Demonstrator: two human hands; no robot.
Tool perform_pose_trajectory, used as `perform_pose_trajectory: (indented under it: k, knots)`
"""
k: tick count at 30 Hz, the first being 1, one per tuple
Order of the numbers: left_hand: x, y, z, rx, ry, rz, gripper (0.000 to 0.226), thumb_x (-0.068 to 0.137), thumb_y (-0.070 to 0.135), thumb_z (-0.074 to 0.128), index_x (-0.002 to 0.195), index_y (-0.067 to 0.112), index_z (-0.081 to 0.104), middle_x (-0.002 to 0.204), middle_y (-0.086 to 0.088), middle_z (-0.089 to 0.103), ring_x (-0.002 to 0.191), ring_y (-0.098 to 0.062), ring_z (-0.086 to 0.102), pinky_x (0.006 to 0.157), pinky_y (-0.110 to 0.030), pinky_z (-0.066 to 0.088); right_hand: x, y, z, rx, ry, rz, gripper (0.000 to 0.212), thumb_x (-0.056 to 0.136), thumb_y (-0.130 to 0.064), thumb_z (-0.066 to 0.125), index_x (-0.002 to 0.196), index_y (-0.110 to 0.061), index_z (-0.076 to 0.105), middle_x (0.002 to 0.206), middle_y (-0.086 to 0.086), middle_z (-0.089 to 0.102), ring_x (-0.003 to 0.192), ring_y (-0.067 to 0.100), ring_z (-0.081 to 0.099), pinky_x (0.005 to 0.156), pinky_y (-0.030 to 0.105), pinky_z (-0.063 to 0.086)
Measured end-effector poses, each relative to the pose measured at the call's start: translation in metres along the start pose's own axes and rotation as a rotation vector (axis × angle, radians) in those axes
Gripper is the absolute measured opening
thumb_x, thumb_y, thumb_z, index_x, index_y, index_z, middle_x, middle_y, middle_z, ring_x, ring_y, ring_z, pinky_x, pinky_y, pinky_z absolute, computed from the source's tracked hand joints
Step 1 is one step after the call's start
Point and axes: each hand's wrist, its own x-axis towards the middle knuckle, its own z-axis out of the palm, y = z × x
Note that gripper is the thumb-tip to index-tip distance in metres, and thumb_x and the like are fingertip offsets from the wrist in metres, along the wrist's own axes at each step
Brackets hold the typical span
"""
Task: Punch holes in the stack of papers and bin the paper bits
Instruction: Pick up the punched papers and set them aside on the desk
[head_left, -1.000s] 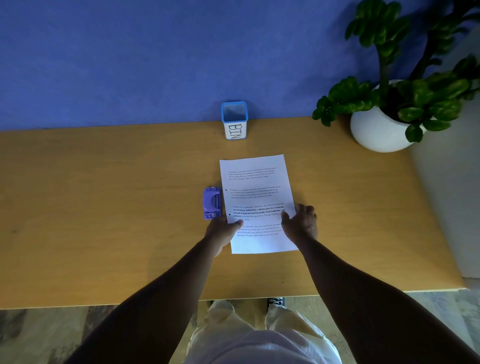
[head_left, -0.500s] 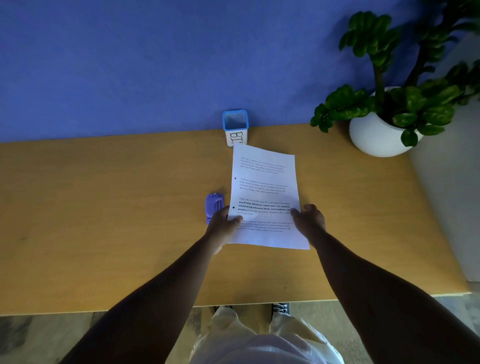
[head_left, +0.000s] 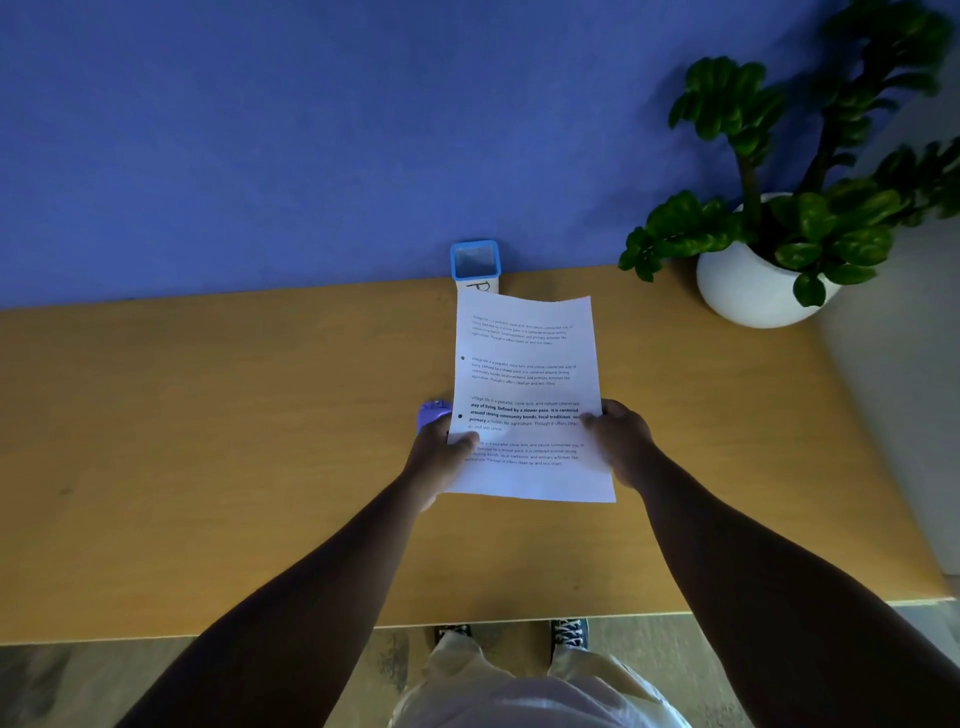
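My left hand pinches the papers' left edge, thumb on top; my right hand grips the right edge. Papers held above the desk, two punched holes on their left margin. Punch just left of papers, partly behind my left hand. Bin beyond papers' top edge. Plant far right of papers.

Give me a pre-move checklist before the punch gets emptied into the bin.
1. Holes punched in the stack of papers: ok, two dots on its left edge.
2. Hands free: not ok, left hand and right hand both hold the stack.
3. Hole punch reachable: ok, beside the left hand.
4. Bin open: ok.
5. Bits inside punch: cannot tell.
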Motion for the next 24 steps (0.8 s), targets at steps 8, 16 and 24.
perform_pose_trajectory:
  k: [8, 16, 24]
  knots:
    - [0.001, 0.007, -0.004, -0.030, 0.021, -0.002, 0.024, 0.094, 0.014, 0.064, 0.117, 0.014, 0.070, 0.100, 0.015, 0.068, 0.099, -0.020, 0.068, 0.090, -0.040, 0.055, -0.006, -0.010, -0.002, 0.058, 0.006, -0.084, 0.016, 0.090, -0.016, 0.060, 0.092, -0.031, 0.066, 0.089, -0.012, 0.067, 0.079, 0.015, 0.063, 0.072, 0.030, 0.052]
    - [0.003, 0.014, -0.012, -0.127, 0.120, -0.047, 0.023, 0.094, 0.026, 0.064, 0.113, 0.013, 0.066, 0.102, -0.004, 0.073, 0.089, -0.023, 0.068, 0.081, -0.044, 0.059, -0.009, -0.016, -0.010, 0.117, -0.028, -0.139, 0.019, 0.092, -0.011, 0.059, 0.104, -0.024, 0.065, 0.090, -0.009, 0.069, 0.078, 0.014, 0.064, 0.067, 0.026, 0.052]
    - [0.006, 0.019, -0.014, -0.133, 0.145, -0.110, 0.028, 0.093, 0.034, 0.064, 0.109, 0.011, 0.066, 0.108, -0.007, 0.073, 0.098, -0.028, 0.071, 0.082, -0.048, 0.061, -0.011, -0.014, -0.012, 0.143, -0.031, -0.149, 0.020, 0.092, -0.010, 0.059, 0.106, -0.022, 0.066, 0.103, 0.003, 0.071, 0.089, 0.024, 0.065, 0.085, 0.040, 0.055]
